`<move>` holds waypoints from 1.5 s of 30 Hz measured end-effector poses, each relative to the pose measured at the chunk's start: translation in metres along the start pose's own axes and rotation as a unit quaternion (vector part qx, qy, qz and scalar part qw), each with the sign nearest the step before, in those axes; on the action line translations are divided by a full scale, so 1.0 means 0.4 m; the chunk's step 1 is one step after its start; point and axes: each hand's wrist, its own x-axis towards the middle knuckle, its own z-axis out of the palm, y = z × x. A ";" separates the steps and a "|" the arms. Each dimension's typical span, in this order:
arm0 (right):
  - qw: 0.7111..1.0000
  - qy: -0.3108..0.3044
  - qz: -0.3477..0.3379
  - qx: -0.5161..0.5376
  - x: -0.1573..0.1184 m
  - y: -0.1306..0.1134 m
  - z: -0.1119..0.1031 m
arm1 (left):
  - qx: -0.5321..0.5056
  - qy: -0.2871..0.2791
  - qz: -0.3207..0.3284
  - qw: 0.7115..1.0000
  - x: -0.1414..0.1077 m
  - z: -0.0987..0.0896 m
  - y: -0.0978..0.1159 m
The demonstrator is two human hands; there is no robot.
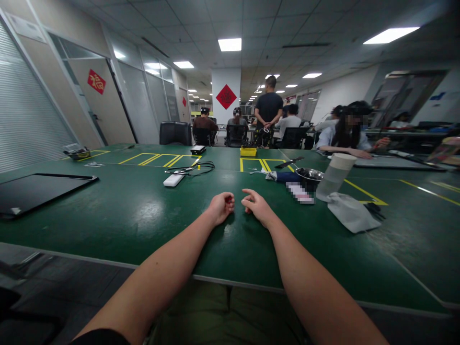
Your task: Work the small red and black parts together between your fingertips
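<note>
Green table (143,235): my left hand (223,207), loosely curled, released; my right hand (257,206), half-open, released; one white block (174,179), ahead-left; one blurred pink-and-white item (300,193), to the right.

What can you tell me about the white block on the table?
The white block is oblong and smooth, apparently plastic. It lies flat on the green table, slanting away to the right, beyond and left of the left hand. No hand touches it. Dark cable lies at its far end; whether it plugs in is too small to tell.
</note>
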 end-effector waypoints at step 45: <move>0.998 -0.058 0.007 -0.010 0.014 0.024 -0.014 | 0.125 0.387 0.120 0.905 -0.226 -0.617 0.272</move>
